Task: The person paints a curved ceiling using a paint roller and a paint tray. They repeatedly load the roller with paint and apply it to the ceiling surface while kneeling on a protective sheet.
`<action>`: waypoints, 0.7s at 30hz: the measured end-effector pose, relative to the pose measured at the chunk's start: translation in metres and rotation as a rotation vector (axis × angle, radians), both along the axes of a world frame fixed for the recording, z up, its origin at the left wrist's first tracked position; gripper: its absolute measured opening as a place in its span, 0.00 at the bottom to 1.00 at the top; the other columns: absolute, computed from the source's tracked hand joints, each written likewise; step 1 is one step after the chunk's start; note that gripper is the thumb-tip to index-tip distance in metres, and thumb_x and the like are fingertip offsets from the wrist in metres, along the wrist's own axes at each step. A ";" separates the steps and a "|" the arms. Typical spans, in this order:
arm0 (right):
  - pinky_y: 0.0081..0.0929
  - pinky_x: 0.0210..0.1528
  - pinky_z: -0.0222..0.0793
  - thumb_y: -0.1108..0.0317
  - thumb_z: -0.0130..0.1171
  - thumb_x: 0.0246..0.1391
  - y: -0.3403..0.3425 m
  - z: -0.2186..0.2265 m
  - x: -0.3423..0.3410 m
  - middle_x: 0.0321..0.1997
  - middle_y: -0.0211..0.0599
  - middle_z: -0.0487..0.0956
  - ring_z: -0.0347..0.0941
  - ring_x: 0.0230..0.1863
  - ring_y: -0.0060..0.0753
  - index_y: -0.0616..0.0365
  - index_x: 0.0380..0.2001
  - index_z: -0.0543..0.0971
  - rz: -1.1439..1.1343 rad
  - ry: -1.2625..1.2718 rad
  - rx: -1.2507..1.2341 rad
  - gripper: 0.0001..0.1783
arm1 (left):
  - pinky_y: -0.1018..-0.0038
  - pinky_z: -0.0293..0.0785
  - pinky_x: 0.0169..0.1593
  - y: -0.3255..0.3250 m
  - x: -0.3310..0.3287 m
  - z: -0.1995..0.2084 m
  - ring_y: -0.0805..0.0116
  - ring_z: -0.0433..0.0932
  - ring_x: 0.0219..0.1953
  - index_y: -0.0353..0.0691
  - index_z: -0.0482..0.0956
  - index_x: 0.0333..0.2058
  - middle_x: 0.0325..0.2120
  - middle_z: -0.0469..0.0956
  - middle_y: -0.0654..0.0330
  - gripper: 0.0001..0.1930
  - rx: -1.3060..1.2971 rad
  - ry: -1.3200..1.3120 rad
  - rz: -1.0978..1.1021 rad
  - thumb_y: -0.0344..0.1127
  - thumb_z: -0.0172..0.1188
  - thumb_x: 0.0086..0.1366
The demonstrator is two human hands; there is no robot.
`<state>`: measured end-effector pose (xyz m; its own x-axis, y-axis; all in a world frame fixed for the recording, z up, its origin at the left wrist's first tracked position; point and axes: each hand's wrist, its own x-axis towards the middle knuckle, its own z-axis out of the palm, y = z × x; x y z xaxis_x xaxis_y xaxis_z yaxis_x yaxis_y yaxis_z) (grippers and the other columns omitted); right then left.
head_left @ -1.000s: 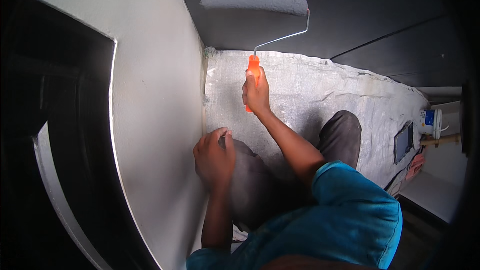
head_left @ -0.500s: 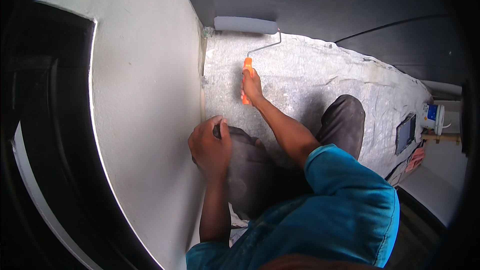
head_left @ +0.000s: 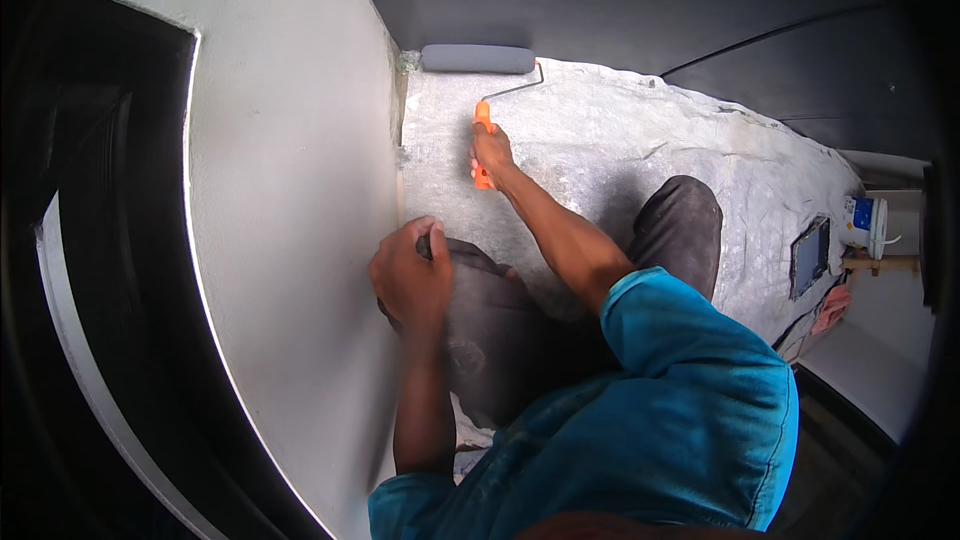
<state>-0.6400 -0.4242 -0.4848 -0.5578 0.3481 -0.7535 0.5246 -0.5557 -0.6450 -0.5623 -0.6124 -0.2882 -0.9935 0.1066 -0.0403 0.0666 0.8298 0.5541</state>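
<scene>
My right hand is wrapped round the orange handle of a paint roller. Its grey cover lies crosswise at the foot of the dark grey wall, close to the corner; whether it touches the wall is hard to tell. A bent metal rod joins the cover to the handle. My left hand rests at my left knee beside the pale wall. Its fingers are loosely curved and the thumb stands apart, with dark trouser cloth showing between them; no tool is visible in it.
A paint-stained white drop cloth covers the floor up to the dark wall. At the right are a dark-framed paint tray, a white and blue bucket and a pinkish cloth. A black doorway borders the pale wall.
The roller has come slightly down the dark wall to its base, with my right hand drawn a little to the left. My left hand stays at the knee.
</scene>
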 end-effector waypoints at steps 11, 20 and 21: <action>0.31 0.12 0.62 0.49 0.50 0.74 -0.034 0.096 0.017 0.19 0.31 0.67 0.62 0.10 0.26 0.52 0.47 0.66 0.028 0.191 0.120 0.17 | 0.61 0.73 0.57 -0.002 0.000 -0.004 0.60 0.84 0.47 0.49 0.88 0.39 0.39 0.87 0.65 0.06 0.011 -0.008 0.032 0.39 0.67 0.66; 0.28 0.11 0.61 0.48 0.50 0.74 -0.023 0.084 0.015 0.19 0.28 0.66 0.60 0.10 0.23 0.48 0.49 0.66 -0.003 0.136 0.043 0.16 | 0.60 0.75 0.56 -0.006 -0.002 -0.008 0.58 0.83 0.48 0.51 0.87 0.41 0.40 0.86 0.65 0.07 0.007 -0.055 -0.002 0.42 0.68 0.66; 0.28 0.11 0.61 0.49 0.50 0.75 -0.024 0.087 0.016 0.19 0.28 0.66 0.60 0.09 0.23 0.48 0.49 0.66 -0.003 0.148 0.043 0.16 | 0.60 0.75 0.56 -0.006 -0.003 -0.009 0.58 0.82 0.49 0.52 0.87 0.41 0.41 0.86 0.65 0.07 -0.003 -0.071 0.006 0.42 0.68 0.66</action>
